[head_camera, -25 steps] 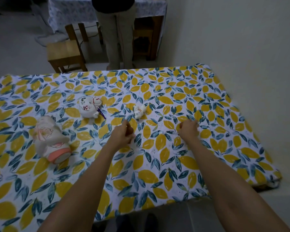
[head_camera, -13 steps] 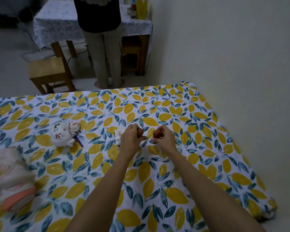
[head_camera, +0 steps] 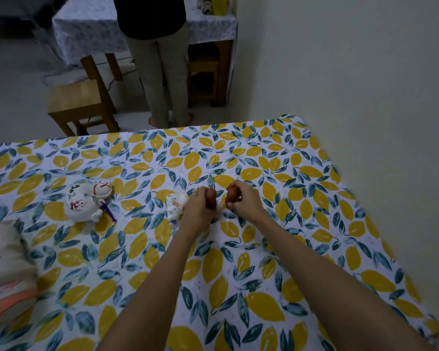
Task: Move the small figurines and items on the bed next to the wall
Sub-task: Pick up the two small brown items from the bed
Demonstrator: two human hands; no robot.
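My left hand [head_camera: 197, 210] is closed around a small brown figurine [head_camera: 211, 197] near the middle of the bed [head_camera: 238, 274]. My right hand [head_camera: 243, 201] grips a second small brown item [head_camera: 231, 195] just to its right; the two hands nearly touch. A small white painted figurine [head_camera: 176, 206] lies right beside my left hand. Farther left lies a round white figurine [head_camera: 86, 203] with red marks and a purple cord. A large white and pink figurine [head_camera: 8, 274] sits blurred at the left edge.
The bed wears a yellow-and-blue leaf sheet, and a pale wall [head_camera: 365, 97] runs along its right side. Beyond the far edge stand a person [head_camera: 160, 72], a wooden stool [head_camera: 79, 105] and a cloth-covered table [head_camera: 91, 29].
Both hands came together from apart and now sit side by side, each showing a brown item. The view tilted up, so the left-side figurines slid toward the frame's edge.
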